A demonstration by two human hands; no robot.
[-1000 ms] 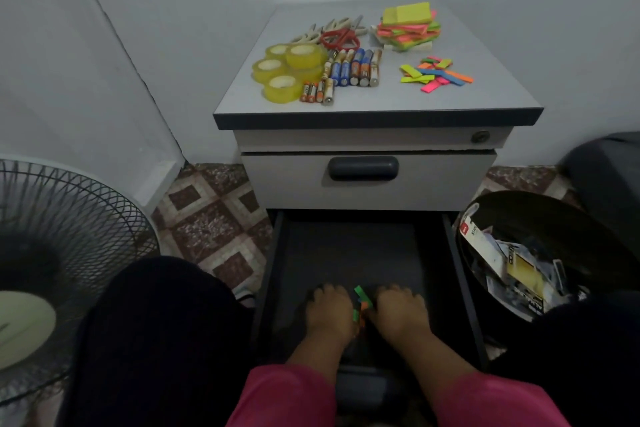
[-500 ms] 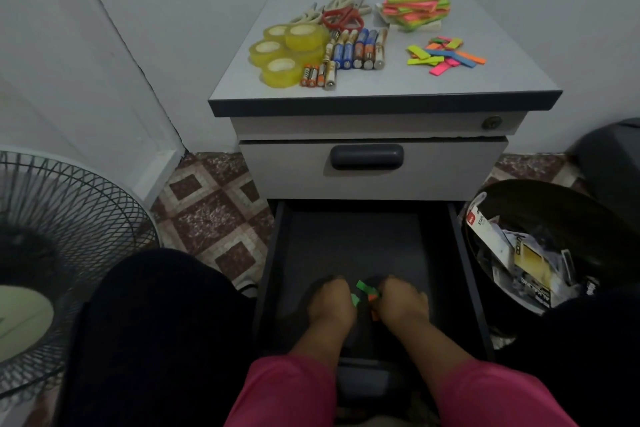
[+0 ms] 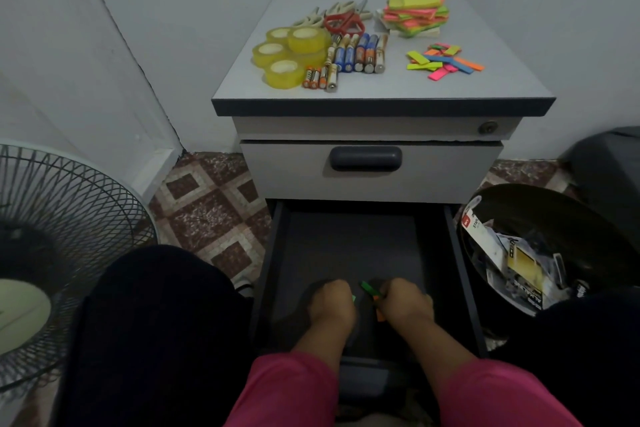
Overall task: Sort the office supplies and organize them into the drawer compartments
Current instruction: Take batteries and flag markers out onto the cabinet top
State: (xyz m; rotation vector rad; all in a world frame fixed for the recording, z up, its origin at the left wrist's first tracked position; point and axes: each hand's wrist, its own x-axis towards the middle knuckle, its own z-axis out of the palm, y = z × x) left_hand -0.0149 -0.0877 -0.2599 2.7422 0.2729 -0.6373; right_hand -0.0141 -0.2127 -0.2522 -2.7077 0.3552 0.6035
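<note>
Both hands are down inside the open dark bottom drawer (image 3: 460,274), near its front. My left hand (image 3: 330,302) is curled, with a sliver of green strip showing at its fingers. My right hand (image 3: 407,302) pinches small green and orange paper strips (image 3: 370,288). On the cabinet top (image 3: 381,90) lie yellow tape rolls (image 3: 291,54), a row of batteries (image 3: 353,57), red-handled scissors (image 3: 344,22), a stack of sticky notes (image 3: 415,12) and more loose coloured strips (image 3: 443,61).
A closed upper drawer with a dark handle (image 3: 365,158) is above the open one. A round bin (image 3: 540,246) full of packaging stands at the right. A floor fan (image 3: 59,236) is at the left. My dark-clad knees flank the drawer.
My two hands have drawn slightly apart inside the drawer, the strips now mostly at the right hand. The view has tipped a little, so the cabinet top sits higher in frame.
</note>
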